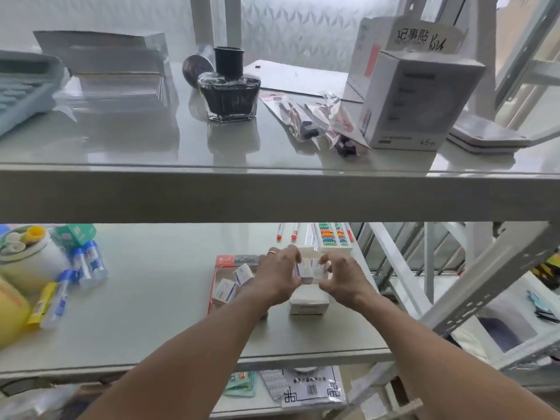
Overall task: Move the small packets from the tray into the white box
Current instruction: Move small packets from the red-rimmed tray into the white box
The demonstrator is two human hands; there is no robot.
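Shelf (151,313) with tray (222,262), white box (309,304) and both hands over them.
Left hand (280,275) and right hand (341,277) together pinch a few small packets (307,269) above the white box; two more packets (233,283) lie in the tray, left of the hands.

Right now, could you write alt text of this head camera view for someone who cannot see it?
Two bare hands, left hand and right hand, hold small packets together above a white box on a shelf. Two more packets lie in a red-edged tray beside it. An ink bottle stands on the shelf above.
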